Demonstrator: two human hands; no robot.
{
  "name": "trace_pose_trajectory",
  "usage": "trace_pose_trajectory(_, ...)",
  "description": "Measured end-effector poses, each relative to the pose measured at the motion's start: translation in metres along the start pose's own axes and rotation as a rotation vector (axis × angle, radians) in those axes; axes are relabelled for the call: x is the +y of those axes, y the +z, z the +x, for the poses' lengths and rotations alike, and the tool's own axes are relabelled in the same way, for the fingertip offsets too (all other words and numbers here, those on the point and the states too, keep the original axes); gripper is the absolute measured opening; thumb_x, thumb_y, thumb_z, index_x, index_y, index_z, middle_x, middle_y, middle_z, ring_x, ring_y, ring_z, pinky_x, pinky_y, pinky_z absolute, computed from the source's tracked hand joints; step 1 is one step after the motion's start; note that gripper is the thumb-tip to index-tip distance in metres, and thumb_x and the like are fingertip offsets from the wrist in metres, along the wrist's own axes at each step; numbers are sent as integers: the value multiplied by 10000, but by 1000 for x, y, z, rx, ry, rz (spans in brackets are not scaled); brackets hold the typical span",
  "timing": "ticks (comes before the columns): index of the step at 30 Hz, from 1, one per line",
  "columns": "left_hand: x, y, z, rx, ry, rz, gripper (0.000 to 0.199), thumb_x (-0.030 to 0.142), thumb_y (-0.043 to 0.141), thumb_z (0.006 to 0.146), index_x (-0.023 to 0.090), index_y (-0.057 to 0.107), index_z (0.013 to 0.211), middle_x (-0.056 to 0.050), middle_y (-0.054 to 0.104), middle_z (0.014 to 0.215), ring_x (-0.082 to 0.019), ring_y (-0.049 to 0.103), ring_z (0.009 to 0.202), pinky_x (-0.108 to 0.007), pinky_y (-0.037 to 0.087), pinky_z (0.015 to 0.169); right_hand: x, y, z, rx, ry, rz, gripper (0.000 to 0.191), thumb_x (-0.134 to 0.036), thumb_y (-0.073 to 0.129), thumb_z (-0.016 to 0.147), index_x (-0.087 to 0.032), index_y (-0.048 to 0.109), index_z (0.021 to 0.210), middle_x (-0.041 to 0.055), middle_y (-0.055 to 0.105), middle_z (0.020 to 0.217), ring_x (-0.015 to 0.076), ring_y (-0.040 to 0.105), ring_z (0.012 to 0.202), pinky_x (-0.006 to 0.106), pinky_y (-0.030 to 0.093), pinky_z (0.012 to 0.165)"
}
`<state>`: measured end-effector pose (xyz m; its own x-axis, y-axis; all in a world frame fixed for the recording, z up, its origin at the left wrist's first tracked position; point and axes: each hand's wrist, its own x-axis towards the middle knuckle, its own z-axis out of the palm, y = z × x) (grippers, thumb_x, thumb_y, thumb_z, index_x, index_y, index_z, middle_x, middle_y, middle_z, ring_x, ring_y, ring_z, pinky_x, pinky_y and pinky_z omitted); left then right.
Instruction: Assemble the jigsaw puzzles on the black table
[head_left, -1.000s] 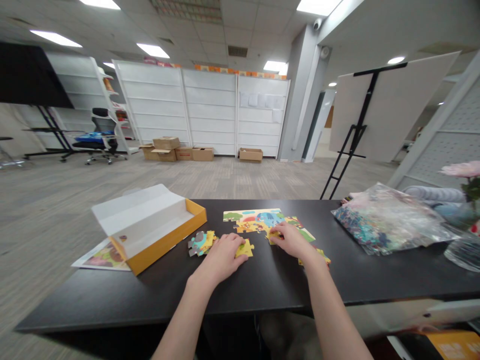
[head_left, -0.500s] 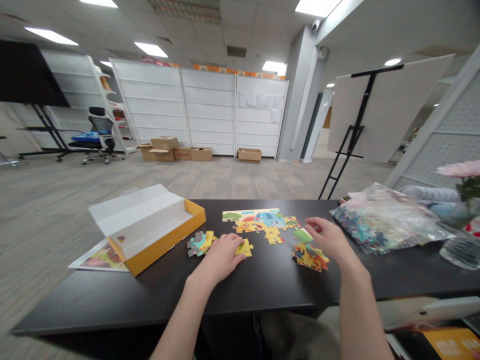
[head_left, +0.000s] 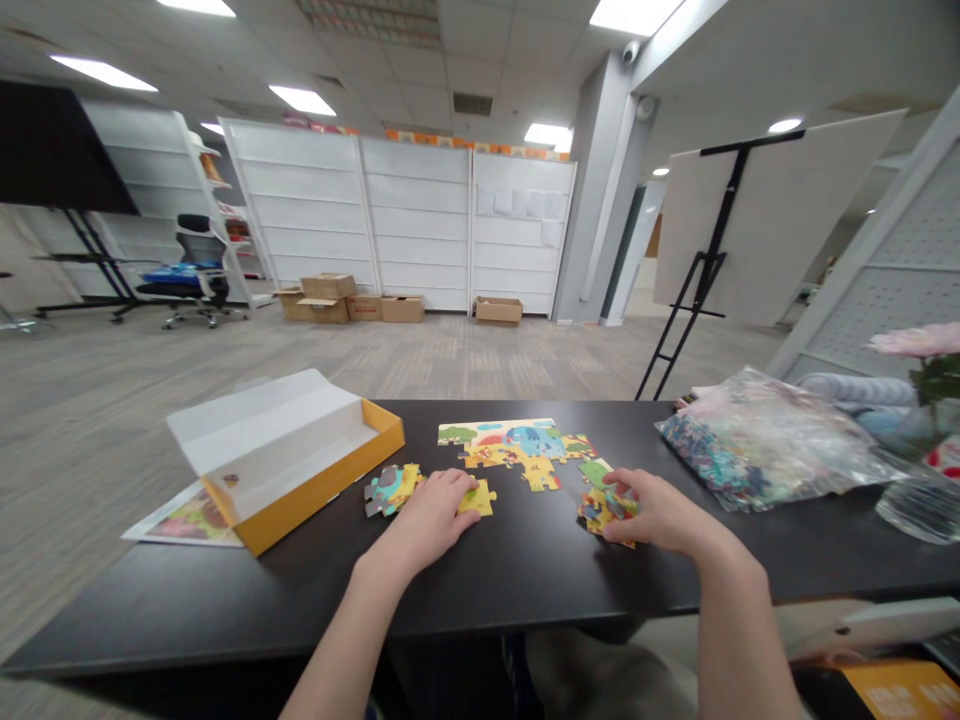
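A partly joined cartoon jigsaw (head_left: 499, 438) lies on the black table (head_left: 540, 585), with a yellow piece (head_left: 541, 476) just below it. My left hand (head_left: 427, 515) rests flat on the table, its fingertips touching a loose yellow piece (head_left: 478, 498). Beside that hand lies a small joined cluster of teal and yellow pieces (head_left: 390, 490). My right hand (head_left: 660, 515) is cupped around a small pile of jigsaw pieces (head_left: 606, 510), which it partly hides. A green piece (head_left: 595, 472) lies just beyond those fingers.
At the left stands an open cardboard box with a yellow tray (head_left: 300, 480), on a picture sheet (head_left: 184, 525). A clear plastic bag of printed pieces (head_left: 757, 440) lies at the right, before a glass vase with a pink flower (head_left: 919, 400).
My right hand has moved off the joined jigsaw, rightward and toward me, onto the pile of pieces. My left hand has stayed in place, and the view has shifted slightly.
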<state>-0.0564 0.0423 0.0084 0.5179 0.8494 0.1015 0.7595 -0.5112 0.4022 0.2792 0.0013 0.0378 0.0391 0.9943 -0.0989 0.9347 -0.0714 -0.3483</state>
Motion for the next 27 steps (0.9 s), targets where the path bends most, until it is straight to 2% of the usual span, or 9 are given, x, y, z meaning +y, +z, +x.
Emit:
trace_pose_trajectory(3,-2,1,0,14,5,-11,336,295,607,900,189,631,1218,-117,635,1294,-300,558,1214,-440,433,1048,-2,4,2,-8,-17,-36,703,-372,819,564,-172,678,1224,112,683,1112,309,617,1015,347,468,855)
trace_pose_trajectory(8,-6,3,0,44,18,-37,328,298,618,891,211,638,1206,-107,648,1272,-296,573,1201,-434,441,1038,1,11,7,-17,-37,-45,560,-322,790,614,-200,706,1153,90,675,1040,284,615,979,330,468,829)
trace_pose_trajectory(13,-2,1,0,37,7,-45,314,281,634,883,199,648,1187,-115,650,1267,-303,576,1205,-437,444,1034,4,13,9,13,-50,9,673,-403,815,628,-188,665,1249,125,649,1165,300,616,1051,366,472,914)
trace_pose_trajectory(17,-1,2,0,34,3,-39,326,272,640,884,182,642,1197,-124,646,1271,-312,574,1203,-456,442,1034,2,11,10,-10,-59,53,647,-375,783,676,-159,639,1268,119,698,1109,301,641,1044,382,483,920)
trace_pose_trajectory(20,-5,3,-1,43,9,-59,326,267,636,886,176,637,1199,-126,648,1260,-310,576,1194,-465,447,1030,1,11,14,82,-55,61,617,-296,792,638,-148,659,1222,126,697,1123,297,655,1017,386,504,903)
trace_pose_trajectory(23,-4,2,-1,112,33,-105,285,236,659,854,189,658,1135,-119,650,1247,-306,576,1193,-463,447,1034,-2,15,20,207,-122,150,604,-279,782,635,-158,660,1215,127,687,1146,256,674,926,374,539,846)
trace_pose_trajectory(27,14,0,4,288,79,-338,178,255,642,862,214,666,1033,-89,677,1182,-270,601,1168,-422,462,1023,-23,20,23,266,-290,408,576,-326,771,685,-212,640,1234,107,679,1192,230,674,914,344,569,754)
